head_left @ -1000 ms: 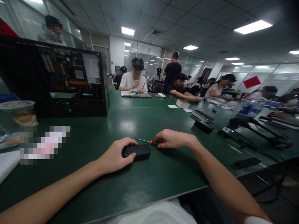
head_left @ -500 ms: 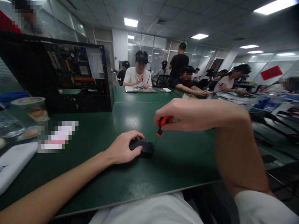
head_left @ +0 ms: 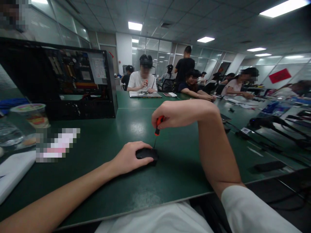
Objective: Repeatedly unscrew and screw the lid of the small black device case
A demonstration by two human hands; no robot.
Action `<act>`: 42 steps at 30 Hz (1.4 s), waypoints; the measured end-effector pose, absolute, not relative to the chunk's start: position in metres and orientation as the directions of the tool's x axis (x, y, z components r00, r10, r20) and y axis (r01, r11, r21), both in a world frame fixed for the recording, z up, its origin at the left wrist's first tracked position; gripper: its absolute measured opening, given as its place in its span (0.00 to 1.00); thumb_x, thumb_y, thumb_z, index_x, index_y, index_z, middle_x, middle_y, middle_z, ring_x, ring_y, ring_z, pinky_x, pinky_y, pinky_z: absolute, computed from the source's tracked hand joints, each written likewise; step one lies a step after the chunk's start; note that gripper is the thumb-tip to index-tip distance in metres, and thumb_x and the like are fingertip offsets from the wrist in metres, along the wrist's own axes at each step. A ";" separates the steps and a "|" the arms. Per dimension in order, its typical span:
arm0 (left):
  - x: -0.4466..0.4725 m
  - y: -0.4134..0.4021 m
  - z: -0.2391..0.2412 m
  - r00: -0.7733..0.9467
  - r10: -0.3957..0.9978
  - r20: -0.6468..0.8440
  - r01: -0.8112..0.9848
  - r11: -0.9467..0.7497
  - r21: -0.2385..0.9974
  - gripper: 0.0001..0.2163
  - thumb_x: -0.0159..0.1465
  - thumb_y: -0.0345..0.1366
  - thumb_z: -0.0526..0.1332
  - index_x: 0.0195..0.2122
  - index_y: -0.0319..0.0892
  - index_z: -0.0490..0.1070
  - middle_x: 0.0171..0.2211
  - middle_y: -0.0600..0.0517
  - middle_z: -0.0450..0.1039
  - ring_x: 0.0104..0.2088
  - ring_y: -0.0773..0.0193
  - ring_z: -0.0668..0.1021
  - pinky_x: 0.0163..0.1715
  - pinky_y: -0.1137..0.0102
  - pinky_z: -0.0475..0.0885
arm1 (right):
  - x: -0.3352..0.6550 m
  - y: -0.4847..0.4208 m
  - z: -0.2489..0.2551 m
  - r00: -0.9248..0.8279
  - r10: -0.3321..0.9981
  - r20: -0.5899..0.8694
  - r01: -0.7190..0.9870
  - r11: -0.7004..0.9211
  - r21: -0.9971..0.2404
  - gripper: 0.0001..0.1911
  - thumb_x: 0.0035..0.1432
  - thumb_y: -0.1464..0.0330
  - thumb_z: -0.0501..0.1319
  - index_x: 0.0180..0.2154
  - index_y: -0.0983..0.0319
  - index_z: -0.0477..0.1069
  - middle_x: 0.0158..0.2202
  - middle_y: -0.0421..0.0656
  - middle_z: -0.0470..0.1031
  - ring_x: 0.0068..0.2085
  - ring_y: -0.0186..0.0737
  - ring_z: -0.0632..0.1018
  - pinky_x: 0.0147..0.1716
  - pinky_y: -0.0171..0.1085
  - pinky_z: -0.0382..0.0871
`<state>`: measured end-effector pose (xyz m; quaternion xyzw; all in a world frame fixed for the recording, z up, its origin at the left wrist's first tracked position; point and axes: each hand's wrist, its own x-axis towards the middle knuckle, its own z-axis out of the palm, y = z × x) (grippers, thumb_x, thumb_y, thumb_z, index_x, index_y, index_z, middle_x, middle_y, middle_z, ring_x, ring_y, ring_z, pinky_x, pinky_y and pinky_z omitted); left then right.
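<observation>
A small black box-shaped device (head_left: 147, 153) lies on the green table (head_left: 170, 174) in front of me. My left hand (head_left: 128, 158) is closed over its left end and pins it down. My right hand (head_left: 179, 113) is raised above the table with the elbow lifted, its fingers wrapped round the orange handle of a small screwdriver (head_left: 157, 127). The screwdriver stands nearly upright, and its thin tip touches the top right part of the device.
An open black computer case (head_left: 73, 84) stands at the back left. Beside it are a plastic cup (head_left: 31, 115) and a white pad (head_left: 13, 173). Black cables and adapters (head_left: 269, 124) lie to the right. Several people sit at the far tables.
My right hand picked the screwdriver up off the table, raised it and stood it upright with the tip on the device. My left hand kept hold of the device.
</observation>
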<state>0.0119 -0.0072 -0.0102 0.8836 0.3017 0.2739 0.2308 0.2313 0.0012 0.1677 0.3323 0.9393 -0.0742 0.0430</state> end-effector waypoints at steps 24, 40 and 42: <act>0.011 -0.007 -0.012 0.680 0.653 0.332 0.421 -0.719 0.553 0.15 0.65 0.42 0.69 0.51 0.43 0.78 0.48 0.49 0.82 0.47 0.56 0.82 0.49 0.65 0.73 | 0.224 -0.004 0.172 -0.784 0.612 -0.106 0.621 0.767 -0.162 0.09 0.63 0.70 0.61 0.41 0.63 0.80 0.36 0.41 0.82 0.33 0.33 0.78 0.31 0.31 0.67; 0.012 -0.007 -0.011 0.672 0.665 0.325 0.441 -0.712 0.547 0.15 0.64 0.42 0.69 0.50 0.43 0.78 0.48 0.48 0.82 0.47 0.53 0.82 0.49 0.64 0.74 | 0.221 -0.002 0.169 -0.736 0.676 -0.040 0.674 0.724 -0.150 0.10 0.64 0.62 0.63 0.37 0.62 0.80 0.31 0.41 0.82 0.30 0.34 0.79 0.27 0.32 0.65; 0.012 -0.007 -0.011 0.677 0.660 0.327 0.438 -0.718 0.542 0.15 0.65 0.43 0.69 0.50 0.43 0.78 0.49 0.48 0.82 0.47 0.53 0.82 0.49 0.64 0.74 | 0.223 -0.002 0.169 -0.730 0.681 -0.062 0.682 0.716 -0.149 0.11 0.64 0.62 0.63 0.37 0.62 0.80 0.31 0.41 0.82 0.30 0.34 0.79 0.27 0.32 0.65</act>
